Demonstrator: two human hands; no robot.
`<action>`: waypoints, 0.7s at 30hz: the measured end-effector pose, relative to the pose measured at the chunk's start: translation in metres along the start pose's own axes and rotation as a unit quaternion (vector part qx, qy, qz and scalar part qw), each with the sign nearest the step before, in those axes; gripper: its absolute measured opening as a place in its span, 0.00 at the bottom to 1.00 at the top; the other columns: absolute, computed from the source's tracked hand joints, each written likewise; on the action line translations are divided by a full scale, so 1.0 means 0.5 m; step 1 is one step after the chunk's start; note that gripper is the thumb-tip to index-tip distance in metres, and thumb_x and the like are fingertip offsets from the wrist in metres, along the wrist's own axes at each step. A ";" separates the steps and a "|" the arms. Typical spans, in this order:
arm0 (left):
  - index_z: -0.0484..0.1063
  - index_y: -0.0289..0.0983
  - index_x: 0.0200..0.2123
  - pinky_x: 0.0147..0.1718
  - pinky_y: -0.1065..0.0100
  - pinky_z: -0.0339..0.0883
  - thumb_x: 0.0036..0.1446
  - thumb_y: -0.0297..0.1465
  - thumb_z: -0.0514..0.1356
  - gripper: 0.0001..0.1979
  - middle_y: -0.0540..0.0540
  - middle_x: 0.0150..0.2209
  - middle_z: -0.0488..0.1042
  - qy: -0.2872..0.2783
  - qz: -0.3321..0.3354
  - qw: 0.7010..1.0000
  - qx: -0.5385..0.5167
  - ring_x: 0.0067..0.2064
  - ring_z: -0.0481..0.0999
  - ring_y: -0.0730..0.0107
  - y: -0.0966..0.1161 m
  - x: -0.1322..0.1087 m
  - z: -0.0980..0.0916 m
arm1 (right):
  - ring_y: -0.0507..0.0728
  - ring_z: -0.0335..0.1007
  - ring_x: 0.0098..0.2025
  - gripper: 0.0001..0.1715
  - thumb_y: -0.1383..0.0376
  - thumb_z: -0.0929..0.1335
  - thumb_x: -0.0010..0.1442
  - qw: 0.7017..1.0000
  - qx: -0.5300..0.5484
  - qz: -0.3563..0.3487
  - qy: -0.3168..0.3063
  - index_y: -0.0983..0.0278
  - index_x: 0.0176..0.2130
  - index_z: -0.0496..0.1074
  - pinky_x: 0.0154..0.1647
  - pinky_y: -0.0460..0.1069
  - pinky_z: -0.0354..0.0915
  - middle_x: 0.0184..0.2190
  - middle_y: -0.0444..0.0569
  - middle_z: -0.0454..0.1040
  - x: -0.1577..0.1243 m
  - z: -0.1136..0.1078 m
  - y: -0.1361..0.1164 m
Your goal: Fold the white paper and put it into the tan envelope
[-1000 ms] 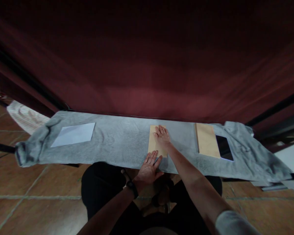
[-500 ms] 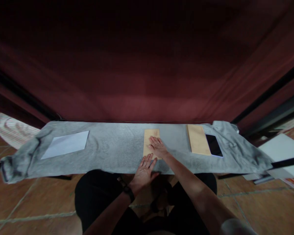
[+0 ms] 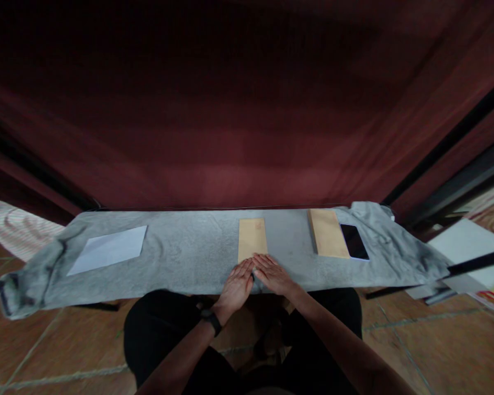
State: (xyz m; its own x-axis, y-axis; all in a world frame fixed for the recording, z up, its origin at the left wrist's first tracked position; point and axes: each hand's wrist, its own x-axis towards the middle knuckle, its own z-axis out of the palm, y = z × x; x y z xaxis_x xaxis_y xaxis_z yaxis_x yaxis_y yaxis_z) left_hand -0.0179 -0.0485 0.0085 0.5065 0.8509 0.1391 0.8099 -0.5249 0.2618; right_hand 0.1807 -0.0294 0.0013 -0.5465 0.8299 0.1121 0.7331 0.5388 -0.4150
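A tan paper envelope point(image 3: 252, 237) lies lengthwise on the grey cloth, with faint reddish print at its far right corner. Both hands rest on its near end and cover that part. My left hand point(image 3: 237, 285) lies flat with its fingers stretched out, a dark band on its wrist. My right hand point(image 3: 274, 275) is flat as well, its fingertips touching those of the left. A small dark spot shows between the hands; I cannot make out what it is. To the right sits a thick stack of similar tan envelopes point(image 3: 331, 235).
A dark-screened phone point(image 3: 355, 241) lies against the right side of the stack. White paper point(image 3: 109, 249) is at the left on the grey cloth point(image 3: 189, 252). A dark red curtain point(image 3: 247, 164) hangs behind the narrow table. White boards point(image 3: 469, 244) stand at far right.
My right hand has slid from the envelope's middle down to its near end, beside my left hand. The far part of the envelope and its print are now uncovered.
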 end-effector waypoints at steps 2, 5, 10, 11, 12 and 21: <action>0.56 0.34 0.68 0.66 0.56 0.52 0.69 0.31 0.42 0.27 0.40 0.69 0.58 -0.006 -0.014 1.000 -0.011 0.70 0.55 0.63 -0.008 0.023 -0.005 | 0.56 0.47 0.72 0.31 0.58 0.55 0.73 0.999 -0.006 -0.020 0.026 0.64 0.70 0.52 0.72 0.58 0.46 0.70 0.53 0.54 -0.030 0.002 -0.004; 0.55 0.35 0.69 0.67 0.56 0.49 0.70 0.33 0.39 0.27 0.42 0.69 0.57 -0.039 -0.013 0.999 -0.010 0.71 0.52 0.63 -0.016 0.082 -0.009 | 0.59 0.50 0.71 0.31 0.56 0.58 0.73 0.998 -0.022 -0.037 0.044 0.65 0.69 0.55 0.72 0.59 0.47 0.69 0.55 0.57 -0.056 0.002 -0.011; 0.55 0.36 0.69 0.69 0.55 0.44 0.70 0.34 0.40 0.27 0.43 0.70 0.56 -0.085 -0.032 0.996 0.010 0.72 0.50 0.62 -0.011 0.219 -0.005 | 0.60 0.55 0.69 0.30 0.54 0.60 0.72 0.998 -0.035 -0.028 0.048 0.64 0.67 0.60 0.71 0.60 0.49 0.66 0.54 0.63 -0.058 -0.008 -0.022; 0.56 0.37 0.68 0.68 0.54 0.45 0.70 0.33 0.42 0.26 0.43 0.69 0.57 -0.087 -0.042 0.995 0.013 0.71 0.52 0.61 -0.009 0.245 -0.004 | 0.60 0.55 0.69 0.30 0.54 0.60 0.72 0.998 -0.035 -0.029 0.049 0.63 0.67 0.59 0.71 0.60 0.49 0.66 0.53 0.63 -0.057 -0.011 -0.023; 0.59 0.39 0.67 0.68 0.54 0.48 0.70 0.32 0.43 0.25 0.43 0.68 0.60 -0.086 -0.049 0.995 0.013 0.70 0.55 0.61 -0.008 0.269 -0.003 | 0.59 0.55 0.69 0.30 0.54 0.60 0.72 0.998 -0.035 -0.031 0.050 0.63 0.67 0.58 0.71 0.59 0.50 0.66 0.53 0.63 -0.056 -0.013 -0.024; 0.68 0.37 0.56 0.48 0.53 0.73 0.65 0.38 0.60 0.19 0.41 0.54 0.71 -0.029 -0.086 0.996 0.001 0.50 0.75 0.60 -0.005 0.341 -0.020 | 0.60 0.55 0.69 0.29 0.56 0.60 0.72 0.997 -0.036 -0.008 0.072 0.63 0.67 0.58 0.70 0.59 0.52 0.68 0.53 0.60 -0.052 -0.004 -0.031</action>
State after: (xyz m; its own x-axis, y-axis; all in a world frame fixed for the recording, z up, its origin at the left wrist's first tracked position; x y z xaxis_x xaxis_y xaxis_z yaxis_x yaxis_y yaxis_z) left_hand 0.0634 0.0982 0.0412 0.3770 0.9255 0.0372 0.8863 -0.3721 0.2758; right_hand 0.1841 -0.0589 0.0067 -0.4980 0.8305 0.2496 0.7552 0.5568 -0.3460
